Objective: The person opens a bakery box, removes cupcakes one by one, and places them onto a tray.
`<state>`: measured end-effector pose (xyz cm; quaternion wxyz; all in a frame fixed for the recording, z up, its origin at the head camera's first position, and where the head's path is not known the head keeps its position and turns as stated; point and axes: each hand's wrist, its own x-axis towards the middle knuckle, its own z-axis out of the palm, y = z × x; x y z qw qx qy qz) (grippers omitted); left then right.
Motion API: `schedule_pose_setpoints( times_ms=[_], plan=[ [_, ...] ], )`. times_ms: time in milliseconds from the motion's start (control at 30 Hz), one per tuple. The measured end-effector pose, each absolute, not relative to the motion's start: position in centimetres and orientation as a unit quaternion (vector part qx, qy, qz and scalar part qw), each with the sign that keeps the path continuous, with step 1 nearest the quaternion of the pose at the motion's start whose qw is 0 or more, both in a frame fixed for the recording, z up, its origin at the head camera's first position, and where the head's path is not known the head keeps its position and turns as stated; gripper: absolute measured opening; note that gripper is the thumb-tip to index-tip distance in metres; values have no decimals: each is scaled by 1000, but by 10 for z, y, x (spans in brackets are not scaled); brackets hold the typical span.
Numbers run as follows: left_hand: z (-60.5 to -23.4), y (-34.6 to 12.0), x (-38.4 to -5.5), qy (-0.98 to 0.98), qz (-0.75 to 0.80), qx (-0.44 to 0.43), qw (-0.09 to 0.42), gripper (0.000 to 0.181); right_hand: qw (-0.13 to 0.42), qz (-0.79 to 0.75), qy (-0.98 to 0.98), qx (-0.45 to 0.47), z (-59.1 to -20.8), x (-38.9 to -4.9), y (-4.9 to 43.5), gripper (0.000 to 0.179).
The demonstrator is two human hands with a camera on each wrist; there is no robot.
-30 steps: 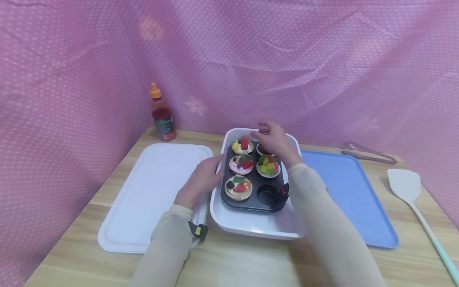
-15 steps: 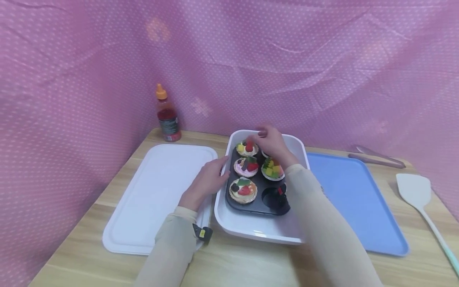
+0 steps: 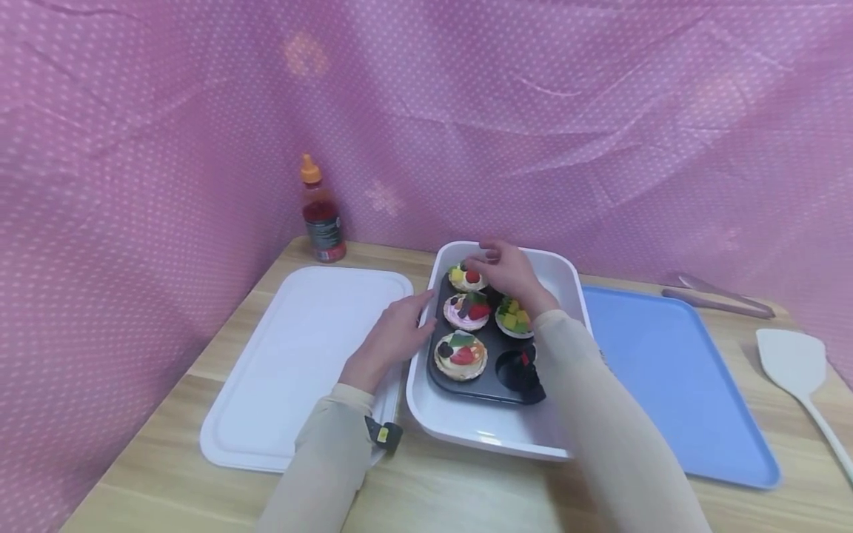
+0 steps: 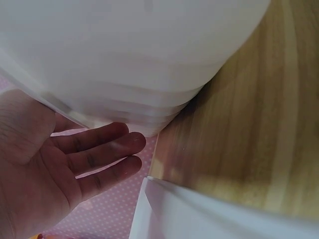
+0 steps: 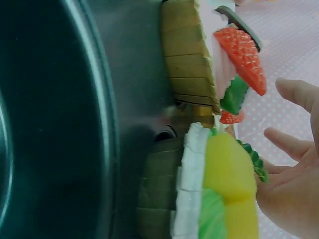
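A dark muffin pan (image 3: pixel 494 359) sits inside a white basin (image 3: pixel 460 420). Three fruit tarts fill its left column: a cream tart (image 3: pixel 461 357) in front, a pink one (image 3: pixel 466 312) behind it, another tart (image 3: pixel 468 278) at the back. A tart with yellow fruit pieces (image 3: pixel 514 320) sits in the right column, behind a bare cup (image 3: pixel 514 370). My right hand (image 3: pixel 512 275) hovers over the pan's back end, fingers spread beyond the tarts in the right wrist view, holding nothing. My left hand (image 3: pixel 392 334) is at the basin's left rim, its fingers (image 4: pixel 107 154) straight beside the outer wall.
A white tray (image 3: pixel 300 355) lies left of the basin, a blue tray (image 3: pixel 666 370) right of it. A sauce bottle (image 3: pixel 323 222) stands at the back left. Tongs (image 3: pixel 723 300) and a white spatula (image 3: pixel 793 363) lie at the right. Pink dotted cloth (image 3: pixel 426 133) hangs behind.
The head view has turned slightly left, so everything sits further right in it. My right hand has come lower over the pan's back, covering the back right tart. My left hand stays at the rim.
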<state>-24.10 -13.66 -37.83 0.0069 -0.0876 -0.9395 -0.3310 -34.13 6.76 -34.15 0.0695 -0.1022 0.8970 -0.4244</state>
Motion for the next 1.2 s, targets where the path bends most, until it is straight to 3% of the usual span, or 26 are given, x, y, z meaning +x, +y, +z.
schedule_pose_setpoints(
  times_ms=[700,1000,1200],
  plan=[
    [-378,-135,-242,-941,-329,-75,-8,57,31,-297,941,-162,-356,-346,66,63],
    [-379,-136,-242,-943,-324,-77,-7,58,29,-282,940,-188,-360,-351,66,49],
    [-378,-137,-240,-945,-317,-83,-12,59,33,-273,942,-194,-360,-351,66,49]
  ],
)
